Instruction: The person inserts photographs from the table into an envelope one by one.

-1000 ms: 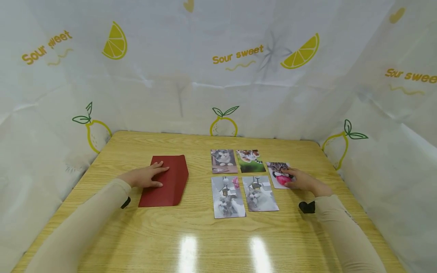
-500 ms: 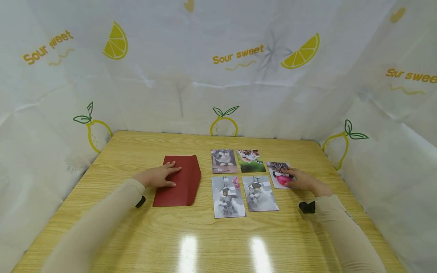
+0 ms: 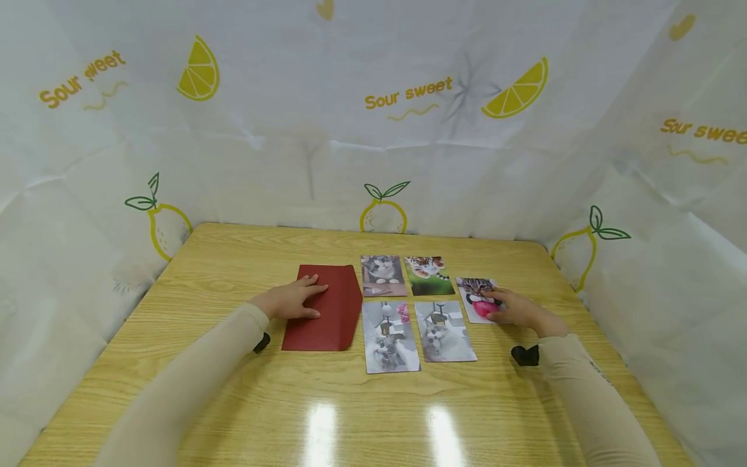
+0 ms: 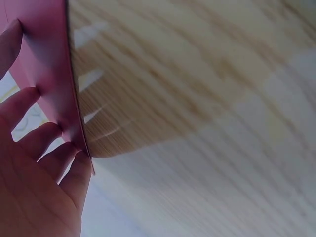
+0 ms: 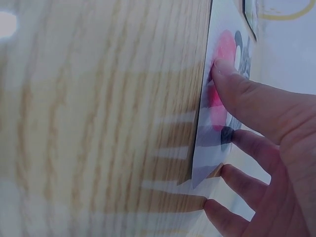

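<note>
My left hand (image 3: 294, 299) lies with spread fingers on a red envelope (image 3: 335, 318), whose pointed flap faces right. In the left wrist view the fingertips press on the envelope (image 4: 49, 74) along its surface. My right hand (image 3: 516, 308) rests its fingertips on a photo card of a tabby cat with a pink ball (image 3: 477, 305). The right wrist view has the thumb on the pink part of that card (image 5: 205, 153), with one finger reaching the table beside it. The envelope's flap tip comes right up to the nearest cards.
Left of the tabby card lie a grey-and-white cat card (image 3: 382, 275), a tiger cub card (image 3: 428, 275) and two pale cat cards, one with a pink flower (image 3: 391, 344), the other (image 3: 443, 337) beside it. A white printed curtain (image 3: 262, 162) surrounds the wooden table (image 3: 373, 415).
My left hand has slid the red envelope to the right across the table, up close to the cards. The right hand and the cards have stayed in place.
</note>
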Motion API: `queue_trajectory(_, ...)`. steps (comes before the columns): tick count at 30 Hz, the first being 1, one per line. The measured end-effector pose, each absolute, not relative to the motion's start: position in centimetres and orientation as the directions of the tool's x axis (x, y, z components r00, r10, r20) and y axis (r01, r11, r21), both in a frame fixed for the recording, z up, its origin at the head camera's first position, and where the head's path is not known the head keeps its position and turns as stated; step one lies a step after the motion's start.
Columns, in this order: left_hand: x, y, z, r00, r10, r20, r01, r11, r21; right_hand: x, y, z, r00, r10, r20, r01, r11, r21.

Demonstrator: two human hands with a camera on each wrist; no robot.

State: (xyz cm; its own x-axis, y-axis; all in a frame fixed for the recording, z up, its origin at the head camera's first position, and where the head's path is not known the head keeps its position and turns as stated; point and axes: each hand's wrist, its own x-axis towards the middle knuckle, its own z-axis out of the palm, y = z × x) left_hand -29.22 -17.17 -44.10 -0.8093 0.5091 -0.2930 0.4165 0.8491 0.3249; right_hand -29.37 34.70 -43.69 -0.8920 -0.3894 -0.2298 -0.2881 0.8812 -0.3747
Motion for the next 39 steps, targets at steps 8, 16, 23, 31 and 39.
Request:
queue_trajectory(8, -29.1, -16.78, -43.75, -0.808, 0.518, -0.281, 0.422, 0.842, 0.337, -29.33, 34.68, -43.78, -0.893, -0.381, -0.238, -0.278, 0.885, -0.374)
queue_trajectory(16, -29.43, -16.6, -43.93, -0.815, 0.509, -0.275, 0.424, 0.849, 0.316, -29.22, 34.67, -43.62, -0.891, -0.387, -0.236, -0.28, 0.879, -0.386)
queue_trajectory(23, -29.45, -16.34, -43.36, -0.813, 0.512, -0.276, 0.433, 0.85, 0.301, -29.11, 34.6, -43.54, -0.889, -0.393, -0.234, -0.281, 0.874, -0.397)
queue_trajectory(31, -29.61, -16.36, -43.4, -0.819, 0.503, -0.275, 0.431, 0.857, 0.284, -29.02, 34.46, -43.38, -0.89, -0.392, -0.233, -0.279, 0.872, -0.402)
queue_trajectory(39, -29.75, -16.55, -43.68, -0.823, 0.497, -0.274, 0.426, 0.86, 0.28, -29.35, 34.68, -43.61, -0.895, -0.4, -0.2, -0.299, 0.868, -0.396)
